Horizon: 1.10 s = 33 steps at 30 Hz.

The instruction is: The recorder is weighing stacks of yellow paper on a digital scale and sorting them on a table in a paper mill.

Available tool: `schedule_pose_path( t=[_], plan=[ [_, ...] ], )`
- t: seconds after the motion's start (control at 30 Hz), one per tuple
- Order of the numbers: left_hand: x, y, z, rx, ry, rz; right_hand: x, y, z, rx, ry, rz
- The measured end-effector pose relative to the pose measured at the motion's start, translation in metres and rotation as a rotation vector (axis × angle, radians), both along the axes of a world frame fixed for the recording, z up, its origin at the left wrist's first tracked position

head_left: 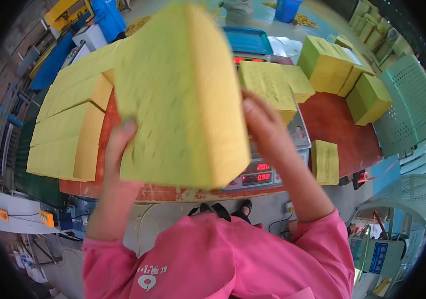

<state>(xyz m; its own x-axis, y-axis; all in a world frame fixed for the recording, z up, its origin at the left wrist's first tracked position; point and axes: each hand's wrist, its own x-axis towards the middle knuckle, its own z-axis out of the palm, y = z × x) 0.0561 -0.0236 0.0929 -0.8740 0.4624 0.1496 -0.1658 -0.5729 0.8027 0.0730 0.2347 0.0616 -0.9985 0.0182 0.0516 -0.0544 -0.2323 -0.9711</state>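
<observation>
Up in front of me, tilted, is a thick stack of yellow paper (173, 99), its edge blurred by motion. My left hand (120, 142) grips its left side, the thumb on the front face. At the opposite side my right hand (263, 122) is closed around the edge, fingers partly hidden behind the stack. Behind it, a digital scale (298, 130) with red lit numbers is partly covered. Another yellow paper stack (268, 84) lies on the scale's plate, just beyond my right hand.
Long rows of yellow paper stacks (58, 134) fill the left of the red table (318, 119). More paper blocks (322, 65) stand at the back right, with a small stack (325, 162) near the front edge. A blue tray (248, 40) lies behind. A green perforated chair (407, 104) borders the right.
</observation>
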Motion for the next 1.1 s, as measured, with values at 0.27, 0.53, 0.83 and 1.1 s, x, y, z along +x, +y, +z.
schedule_pose_path(
  t=[0.27,0.53,0.83,1.1],
  plan=[
    [-0.053,0.157,0.041,0.059,0.092,0.093,-0.013,0.13,0.039,-0.341,0.018,-0.075],
    [-0.097,0.2,0.038,-0.466,-0.085,-0.033,-0.073,0.185,0.007,-0.058,-0.172,0.05],
    [-0.107,0.189,0.03,-0.588,-0.095,-0.074,-0.085,0.186,-0.016,0.012,-0.178,0.077],
    [-0.106,0.186,0.025,-0.637,-0.071,-0.027,-0.081,0.18,-0.017,0.132,-0.148,0.015]
  ],
)
